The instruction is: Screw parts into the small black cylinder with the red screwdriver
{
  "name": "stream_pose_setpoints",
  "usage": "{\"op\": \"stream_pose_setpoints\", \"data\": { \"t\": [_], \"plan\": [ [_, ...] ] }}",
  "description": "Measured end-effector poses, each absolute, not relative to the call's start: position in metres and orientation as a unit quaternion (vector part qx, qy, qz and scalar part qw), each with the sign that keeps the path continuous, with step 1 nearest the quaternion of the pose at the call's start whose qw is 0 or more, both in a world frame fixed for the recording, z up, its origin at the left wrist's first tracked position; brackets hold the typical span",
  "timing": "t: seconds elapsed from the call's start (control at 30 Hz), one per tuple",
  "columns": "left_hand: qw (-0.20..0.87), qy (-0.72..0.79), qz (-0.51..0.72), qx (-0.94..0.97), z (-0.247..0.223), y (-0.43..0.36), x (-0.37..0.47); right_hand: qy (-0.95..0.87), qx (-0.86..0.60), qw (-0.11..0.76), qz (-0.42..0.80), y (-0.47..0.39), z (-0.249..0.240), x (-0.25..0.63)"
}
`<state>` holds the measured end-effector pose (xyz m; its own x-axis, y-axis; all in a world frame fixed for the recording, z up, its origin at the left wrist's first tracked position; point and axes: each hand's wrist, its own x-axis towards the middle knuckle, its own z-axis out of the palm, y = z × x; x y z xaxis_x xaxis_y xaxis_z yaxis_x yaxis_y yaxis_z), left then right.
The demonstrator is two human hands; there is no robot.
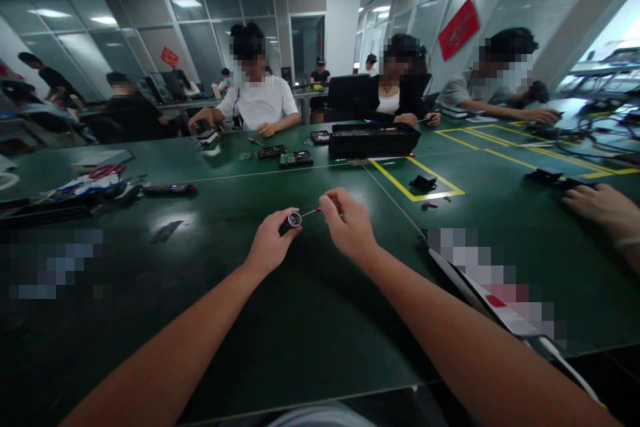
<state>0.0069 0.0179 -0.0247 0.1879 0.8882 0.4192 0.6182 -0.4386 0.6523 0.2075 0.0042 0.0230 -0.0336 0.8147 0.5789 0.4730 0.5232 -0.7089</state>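
My left hand (pixel 270 240) is closed around a small dark cylindrical part (pixel 295 219), whose round, silver-rimmed end faces me. Between the fingertips of my right hand (pixel 350 223) is a thin screwdriver (pixel 311 212) with a bit of red at its handle. Its metal shaft points left toward the cylindrical part. Whether the tip touches that part, I cannot tell. Both hands are held above the green table (pixel 280 333), close together near its middle.
A long black housing (pixel 375 141) and opened devices with circuit boards (pixel 296 159) lie across the table. Gloves and red-handled tools (pixel 107 173) are piled left, near a dark pen-shaped tool (pixel 170 189). A black piece (pixel 423 183) sits inside yellow tape. Another person's hand (pixel 603 207) is at right.
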Motion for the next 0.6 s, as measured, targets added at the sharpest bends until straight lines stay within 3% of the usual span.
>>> {"op": "stream_pose_setpoints", "data": {
  "t": [0.6],
  "plan": [
    [0.142, 0.514, 0.350, 0.770, -0.0186, 0.0143, 0.0103, -0.681, -0.501, 0.498, 0.190, 0.0065, 0.0226, 0.2060]
  ]
}}
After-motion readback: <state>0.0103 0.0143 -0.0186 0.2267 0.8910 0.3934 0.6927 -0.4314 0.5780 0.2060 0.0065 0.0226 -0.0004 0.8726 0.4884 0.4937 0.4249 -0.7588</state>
